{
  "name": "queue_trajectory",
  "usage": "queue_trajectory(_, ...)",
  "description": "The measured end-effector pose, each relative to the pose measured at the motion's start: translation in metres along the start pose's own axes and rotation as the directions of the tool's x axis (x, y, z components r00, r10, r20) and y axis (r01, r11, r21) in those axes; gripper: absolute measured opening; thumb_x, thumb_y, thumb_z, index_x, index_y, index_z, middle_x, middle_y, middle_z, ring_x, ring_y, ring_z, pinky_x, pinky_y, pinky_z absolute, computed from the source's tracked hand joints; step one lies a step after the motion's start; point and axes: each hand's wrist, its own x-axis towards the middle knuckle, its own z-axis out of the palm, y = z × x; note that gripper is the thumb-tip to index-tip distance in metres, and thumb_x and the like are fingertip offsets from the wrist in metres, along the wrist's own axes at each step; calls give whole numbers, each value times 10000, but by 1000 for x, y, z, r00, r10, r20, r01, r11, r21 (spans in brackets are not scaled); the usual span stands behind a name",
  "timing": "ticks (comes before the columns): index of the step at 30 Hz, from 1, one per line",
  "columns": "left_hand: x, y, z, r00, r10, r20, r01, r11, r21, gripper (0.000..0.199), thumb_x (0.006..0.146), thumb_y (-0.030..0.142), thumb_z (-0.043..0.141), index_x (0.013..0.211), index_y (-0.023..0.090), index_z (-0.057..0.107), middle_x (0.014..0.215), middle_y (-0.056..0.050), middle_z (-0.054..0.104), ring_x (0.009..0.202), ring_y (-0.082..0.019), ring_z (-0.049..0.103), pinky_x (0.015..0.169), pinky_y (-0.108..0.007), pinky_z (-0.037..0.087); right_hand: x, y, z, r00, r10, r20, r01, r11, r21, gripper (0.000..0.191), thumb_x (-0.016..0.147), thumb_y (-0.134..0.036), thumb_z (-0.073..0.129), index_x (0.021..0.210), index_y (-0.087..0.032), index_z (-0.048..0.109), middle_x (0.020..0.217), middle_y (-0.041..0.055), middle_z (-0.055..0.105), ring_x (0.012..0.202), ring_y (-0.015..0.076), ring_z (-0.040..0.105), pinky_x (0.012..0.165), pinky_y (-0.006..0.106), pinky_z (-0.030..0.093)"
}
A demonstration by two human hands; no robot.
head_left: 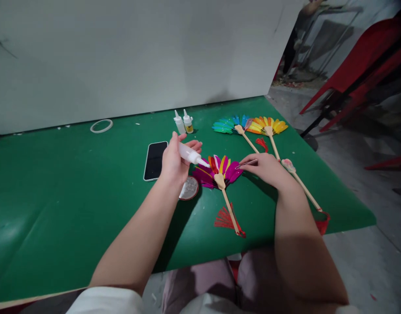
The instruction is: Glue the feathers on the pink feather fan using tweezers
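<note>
My left hand (172, 162) is closed around a white glue bottle (189, 154), tilted with its thin nozzle over the magenta petals of a small fan (220, 181). The fan lies flat and has red, white and yellow petals at its middle, a wooden handle and a red tassel (224, 217). In my right hand (268, 169) is a pair of tweezers (249, 163). Their tips are at the fan's right-hand magenta petals; whether they pinch a petal I cannot tell. Below my left wrist sits a round silvery lid or dish (189, 188), partly covered.
Behind lie a blue-green fan (231, 125) and a yellow-orange fan (267, 126). Another handle (306, 190) rests beside my right forearm. Two small bottles (183, 123), a phone (155, 160) and a tape ring (101, 126) are on the green table (89, 209). A white panel (128, 56) rises behind.
</note>
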Motion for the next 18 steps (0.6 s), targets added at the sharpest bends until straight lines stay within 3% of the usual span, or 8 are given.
queue_trajectory(4, 7, -11, 4, 988, 118, -97, -99, 978, 183, 458, 819, 583, 382, 972, 183, 543, 571, 4, 572, 470, -106, 538, 423, -195, 367, -1, -1, -1, 1000, -4, 1, 4, 1000, 0, 121, 733, -272, 613, 807, -202, 678, 799, 23, 711, 776, 160, 659, 692, 253, 483)
queue_trajectory(7, 12, -16, 9, 989, 121, -84, -107, 982, 158, 509, 798, 625, 387, 929, 167, 568, 562, -1, 573, 376, -77, 460, 355, -183, 281, -1, 0, -1, 1000, -3, 3, 3, 1000, -1, 123, 734, -275, 615, 809, -202, 679, 803, 24, 712, 782, 164, 659, 693, 252, 483)
queue_trajectory(9, 12, -17, 11, 996, 81, -30, -79, 995, 68, 488, 798, 601, 427, 957, 162, 568, 626, -15, 602, 402, -71, 485, 371, -181, 325, 0, 0, -1, 1000, 5, 6, -5, 1000, 4, 128, 733, -276, 617, 817, -203, 680, 807, 23, 712, 784, 165, 659, 695, 253, 484)
queue_trajectory(12, 9, -16, 15, 991, -14, 132, 23, 997, -69, 385, 831, 467, 494, 1056, 159, 545, 832, -55, 648, 618, -96, 614, 516, -176, 461, 0, -1, 0, 1000, 7, 9, -7, 1000, 10, 121, 730, -270, 619, 812, -203, 677, 801, 22, 713, 782, 165, 660, 695, 252, 485)
queue_trajectory(14, 4, -15, 16, 945, -87, 316, 126, 987, -105, 329, 839, 317, 534, 1130, 166, 507, 972, -73, 641, 810, -124, 640, 663, -184, 501, 0, 0, 0, 1000, 0, 9, -1, 1000, 12, 115, 730, -263, 619, 809, -200, 674, 798, 22, 713, 780, 164, 660, 696, 252, 486)
queue_trajectory(16, 0, -17, 17, 857, -147, 493, 216, 973, -85, 375, 799, 162, 566, 1165, 163, 483, 1055, -82, 620, 937, -149, 621, 786, -211, 493, 1, 1, 0, 1000, -7, 11, 7, 1000, 13, 118, 730, -261, 620, 814, -198, 673, 804, 23, 713, 780, 163, 660, 701, 253, 486)
queue_trajectory(18, -2, -20, 19, 784, -187, 593, 266, 963, -48, 426, 733, 60, 584, 1142, 150, 503, 1083, -79, 604, 994, -161, 599, 871, -237, 460, 1, 1, 0, 1000, -7, 13, 7, 1000, 15, 123, 731, -261, 618, 818, -195, 673, 803, 25, 712, 776, 163, 659, 699, 255, 485)
